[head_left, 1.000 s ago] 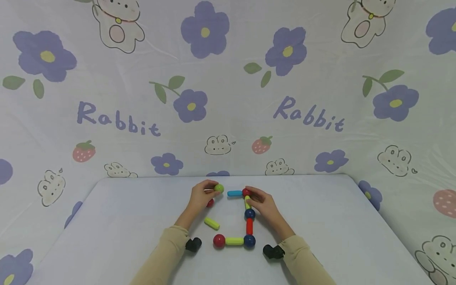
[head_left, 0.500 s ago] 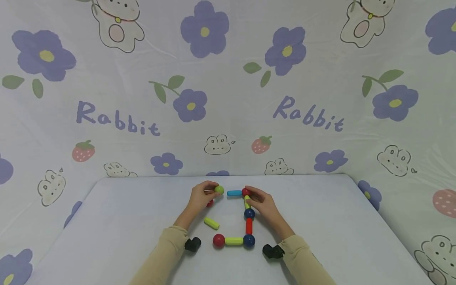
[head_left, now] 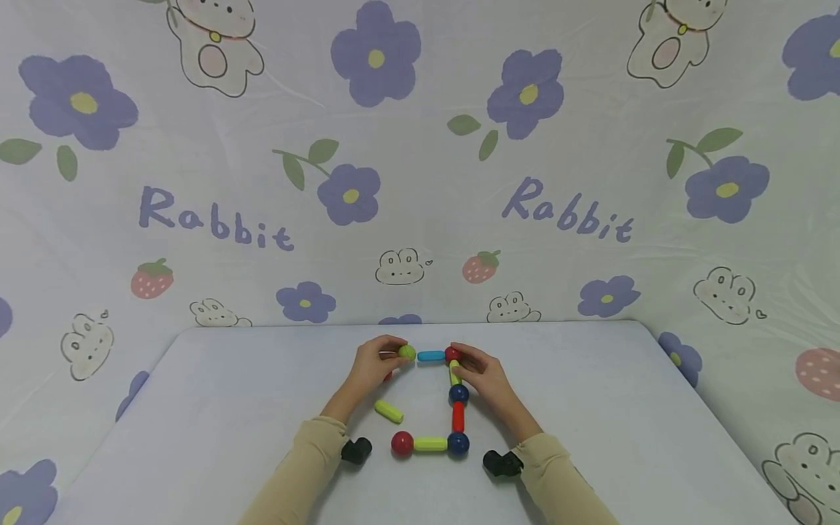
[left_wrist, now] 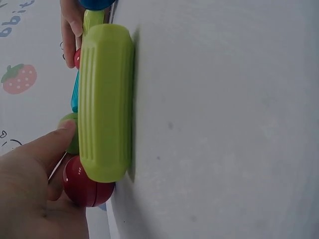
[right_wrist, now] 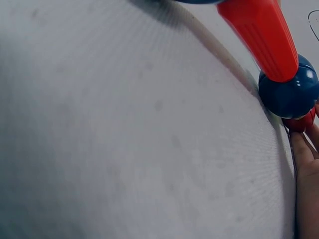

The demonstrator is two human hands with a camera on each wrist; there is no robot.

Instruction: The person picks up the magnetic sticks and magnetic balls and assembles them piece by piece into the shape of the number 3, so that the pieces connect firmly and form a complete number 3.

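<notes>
My left hand (head_left: pixel 369 370) pinches a light green ball (head_left: pixel 407 353) between thumb and fingers, close to the left end of a blue rod (head_left: pixel 431 356). That rod's other end meets a red ball (head_left: pixel 451 354), which the fingers of my right hand (head_left: pixel 487 375) hold at the corner. From this corner a yellow-green rod (head_left: pixel 455 373), a dark blue ball (head_left: pixel 459 394), a red rod (head_left: pixel 458 417) and another dark blue ball (head_left: pixel 458 444) run toward me. In the left wrist view, the thumb presses the green ball (left_wrist: pixel 71 142) above a loose red ball (left_wrist: pixel 87 183).
A second yellow-green rod (head_left: pixel 430 444) and a red ball (head_left: pixel 402 444) form the chain's near side. One loose yellow-green rod (head_left: pixel 389 411) lies left of the chain on the white table (head_left: pixel 590 408). Black wrist devices (head_left: pixel 502 464) sit at both cuffs. Patterned cloth (head_left: pixel 420 146) hangs behind.
My left hand has moved slightly right and toward me, bringing the green ball closer to the blue rod's end. The right hand stays at the red ball.
</notes>
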